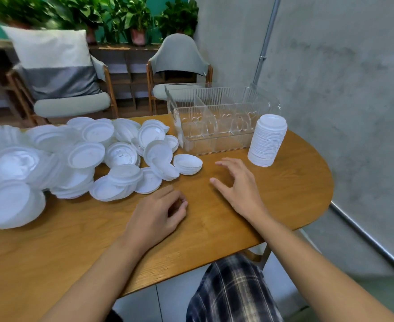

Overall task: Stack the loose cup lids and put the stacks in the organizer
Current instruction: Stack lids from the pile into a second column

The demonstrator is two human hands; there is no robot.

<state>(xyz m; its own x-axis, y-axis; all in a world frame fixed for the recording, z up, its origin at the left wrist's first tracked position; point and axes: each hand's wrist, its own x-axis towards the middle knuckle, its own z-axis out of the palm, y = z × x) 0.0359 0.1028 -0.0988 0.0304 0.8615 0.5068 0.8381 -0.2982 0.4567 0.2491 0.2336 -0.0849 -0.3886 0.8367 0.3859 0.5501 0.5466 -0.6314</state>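
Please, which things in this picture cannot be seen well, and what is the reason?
Head view:
- The pile of loose lids: left part blurred and cut off by the left edge; no count possible.
- The lid stack: single lids too fine to count.
- The clear organizer: right front corner hidden behind the lid stack; rear compartments unclear through the ribbed walls.

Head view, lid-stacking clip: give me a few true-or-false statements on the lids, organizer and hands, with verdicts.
1. The clear organizer holds no lids. True.
2. A tall lid stack stands beside the organizer's right end. True.
3. The right hand grips a lid. False: it is open and holds nothing.
4. The loose lids lie right of both hands. False: they are piled to the left.
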